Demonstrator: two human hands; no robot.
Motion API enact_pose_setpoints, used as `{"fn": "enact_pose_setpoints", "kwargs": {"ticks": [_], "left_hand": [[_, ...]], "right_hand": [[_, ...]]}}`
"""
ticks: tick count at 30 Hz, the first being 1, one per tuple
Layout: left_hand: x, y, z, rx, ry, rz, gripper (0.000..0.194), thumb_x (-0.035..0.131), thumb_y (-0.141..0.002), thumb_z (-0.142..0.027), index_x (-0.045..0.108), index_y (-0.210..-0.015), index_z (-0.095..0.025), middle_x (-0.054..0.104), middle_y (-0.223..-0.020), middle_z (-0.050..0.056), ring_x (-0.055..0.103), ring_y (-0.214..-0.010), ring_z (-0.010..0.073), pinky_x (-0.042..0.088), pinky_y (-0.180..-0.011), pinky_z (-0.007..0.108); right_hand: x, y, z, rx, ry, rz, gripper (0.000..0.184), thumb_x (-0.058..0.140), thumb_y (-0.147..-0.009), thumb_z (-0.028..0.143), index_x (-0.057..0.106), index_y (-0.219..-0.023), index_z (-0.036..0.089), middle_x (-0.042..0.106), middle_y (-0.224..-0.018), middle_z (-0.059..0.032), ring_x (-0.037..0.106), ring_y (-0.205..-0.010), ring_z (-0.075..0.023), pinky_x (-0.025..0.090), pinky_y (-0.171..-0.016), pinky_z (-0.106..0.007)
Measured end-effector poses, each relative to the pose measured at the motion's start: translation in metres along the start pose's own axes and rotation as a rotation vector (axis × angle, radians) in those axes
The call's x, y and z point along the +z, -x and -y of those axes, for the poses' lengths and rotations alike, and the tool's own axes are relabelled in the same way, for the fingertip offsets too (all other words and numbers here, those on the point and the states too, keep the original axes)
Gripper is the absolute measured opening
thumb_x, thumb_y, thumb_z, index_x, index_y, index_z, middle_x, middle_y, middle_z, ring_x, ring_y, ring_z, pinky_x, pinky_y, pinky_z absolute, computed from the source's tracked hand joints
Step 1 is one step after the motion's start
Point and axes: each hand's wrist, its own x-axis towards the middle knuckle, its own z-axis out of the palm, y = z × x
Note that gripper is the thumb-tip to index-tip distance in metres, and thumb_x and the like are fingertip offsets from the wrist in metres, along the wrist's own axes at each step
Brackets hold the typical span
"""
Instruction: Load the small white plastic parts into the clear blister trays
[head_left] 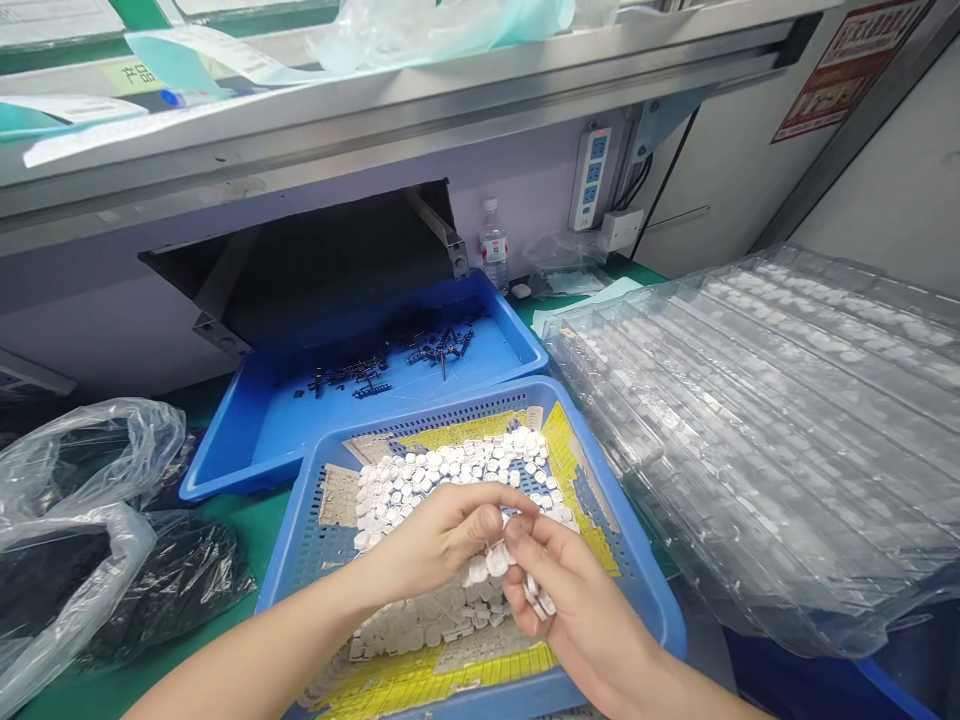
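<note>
The left hand [442,540] and the right hand [577,610] are working close together above a blue perforated plastic basket [645,585]; the fingers of each hand are closed together, clamping a short, bunched run of small white pieces [495,562] between them, though the fingertips are partly hidden, so I cannot tell exactly how the pieces are gripped. More of these matte, rounded pieces are lying in a loose heap [450,470] at the middle of the basket, on yellow-printed paper [465,428]; that heap is shifting risk, since a stray knuckle or a sudden tug could be scattering pieces through the basket's holes or over its low rim; too much pulling could also be tearing or bending what is pinched. Behind, a shallow glossy blue tray [517,340] is holding dark metal parts [382,375], and a careless elbow could be knocking it; stacked clear ribbed blister trays [780,440] are sliding-prone at the right of the frame, their thin plastic looking slippery; crumpled clear bags [75,470] are slumping at the left, over black contents.
</note>
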Motion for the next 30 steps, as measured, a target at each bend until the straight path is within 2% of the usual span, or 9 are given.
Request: {"fn": "enact_pose_setpoints", "kwargs": {"ticks": [3,7,11,15,22,27,30], "left_hand": [[0.002,-0.001,0.001,-0.082,-0.006,-0.109,0.040,0.037,-0.082,-0.051,0.059,-0.089,-0.018,0.060,-0.078,0.001,0.051,-0.068,0.0129,0.039,-0.061,0.021],[0.006,-0.001,-0.002,-0.141,-0.028,-0.199,0.028,0.040,-0.083,-0.039,0.057,-0.080,-0.017,0.058,-0.070,-0.001,0.051,-0.064,0.0115,0.038,-0.059,0.020],[0.009,-0.001,-0.003,-0.188,-0.023,-0.212,0.026,0.039,-0.083,-0.038,0.056,-0.079,-0.017,0.052,-0.055,-0.004,0.046,-0.050,0.0096,0.035,-0.050,0.019],[0.009,-0.003,-0.001,-0.186,-0.079,-0.234,0.025,0.041,-0.082,-0.035,0.056,-0.074,-0.016,0.056,-0.065,-0.001,0.048,-0.058,0.0103,0.035,-0.053,0.020],[0.006,-0.005,-0.003,-0.203,-0.124,-0.247,0.029,0.038,-0.081,-0.037,0.055,-0.071,-0.016,0.053,-0.063,-0.002,0.046,-0.057,0.0107,0.034,-0.052,0.021],[0.000,-0.008,-0.001,-0.194,-0.170,-0.277,0.031,0.037,-0.082,-0.038,0.056,-0.072,-0.016,0.054,-0.065,-0.001,0.045,-0.058,0.0117,0.034,-0.053,0.022],[-0.002,-0.010,0.002,-0.193,-0.172,-0.299,0.031,0.038,-0.081,-0.039,0.057,-0.073,-0.016,0.053,-0.063,-0.001,0.043,-0.056,0.0113,0.033,-0.052,0.022]], "right_hand": [[0.000,0.000,0.000,0.045,-0.077,-0.004,0.020,0.058,-0.074,0.033,0.051,-0.078,0.016,0.050,-0.055,0.0038,0.045,-0.046,-0.0035,0.031,-0.042,-0.014],[0.001,0.001,0.003,0.103,-0.125,0.001,0.012,0.055,-0.076,0.026,0.053,-0.079,0.015,0.053,-0.060,0.0014,0.050,-0.051,-0.0067,0.035,-0.044,-0.017],[0.002,0.002,0.005,0.125,-0.156,0.040,0.011,0.052,-0.078,0.025,0.056,-0.077,0.014,0.055,-0.064,-0.0015,0.055,-0.057,-0.0108,0.040,-0.048,-0.021],[0.002,0.000,0.005,0.142,-0.175,0.062,0.012,0.055,-0.077,0.025,0.057,-0.079,0.013,0.056,-0.066,-0.0021,0.055,-0.058,-0.0104,0.041,-0.049,-0.020],[0.001,-0.001,0.006,0.177,-0.246,0.078,0.025,0.043,-0.082,0.030,0.058,-0.076,0.011,0.060,-0.072,-0.0071,0.059,-0.064,-0.0143,0.046,-0.056,-0.026],[0.001,0.002,0.009,0.200,-0.338,0.101,0.019,0.048,-0.075,0.021,0.058,-0.086,0.009,0.062,-0.080,-0.0099,0.060,-0.075,-0.0174,0.047,-0.070,-0.032],[-0.001,0.004,0.008,0.168,-0.375,0.123,0.030,0.045,-0.067,0.010,0.057,-0.094,0.007,0.064,-0.086,-0.0136,0.061,-0.082,-0.0202,0.045,-0.080,-0.037]]}}
